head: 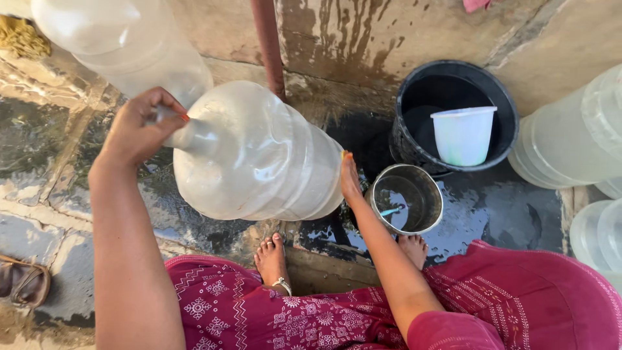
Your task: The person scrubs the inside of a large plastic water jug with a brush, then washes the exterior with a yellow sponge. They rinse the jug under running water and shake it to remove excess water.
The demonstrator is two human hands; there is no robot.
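Left hand (pixel 141 129) clamped around the neck of a big translucent water jug (pixel 253 152); right hand (pixel 350 178) flat and open against its base. Jug held sideways above the wet stone floor (pixel 52 188), long axis running left to right between both hands. Just right of the base, a steel pot (pixel 407 198); beyond, a black bucket (pixel 453 84) holding a white cup (pixel 463 135).

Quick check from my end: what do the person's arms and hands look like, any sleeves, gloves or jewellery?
Both forearms are bare, no gloves. The left hand shows orange-painted nails; the right hand too. No rings or bangles visible. A magenta sleeve covers the right upper arm.
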